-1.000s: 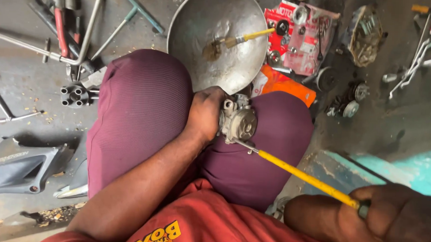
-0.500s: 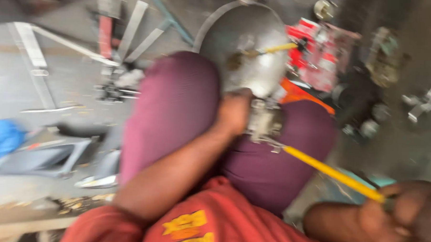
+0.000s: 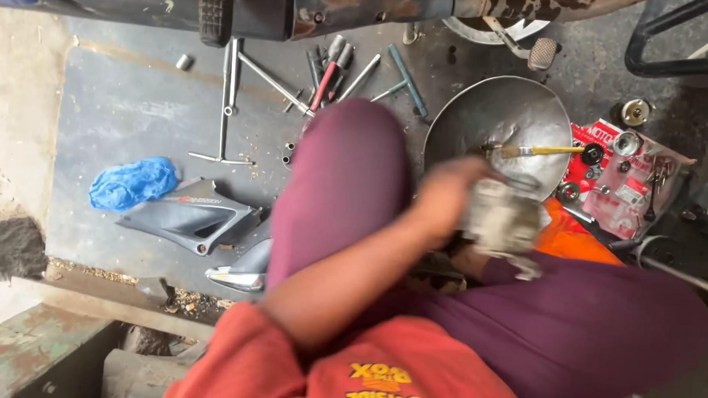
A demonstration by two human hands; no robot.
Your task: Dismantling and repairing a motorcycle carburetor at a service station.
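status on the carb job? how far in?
Done: the grey metal engine part, likely a carburettor, is off the bike; small fittings lie on the red packaging. In hand: the left hand grips the part over the lap, blurred. Right hand is out of view. Left: brush sits in the metal bowl; nothing refitted.

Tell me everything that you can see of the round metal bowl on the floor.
The metal bowl is wide, round and shallow, of dull grey metal with a worn, stained inside. It sits upright on the dark floor, just beyond the person's knee. A brush with a yellow handle lies in it, the bristle end inside, the handle over the right rim. A red packet with small parts lies beside that rim. The left hand, blurred, covers part of the near edge.
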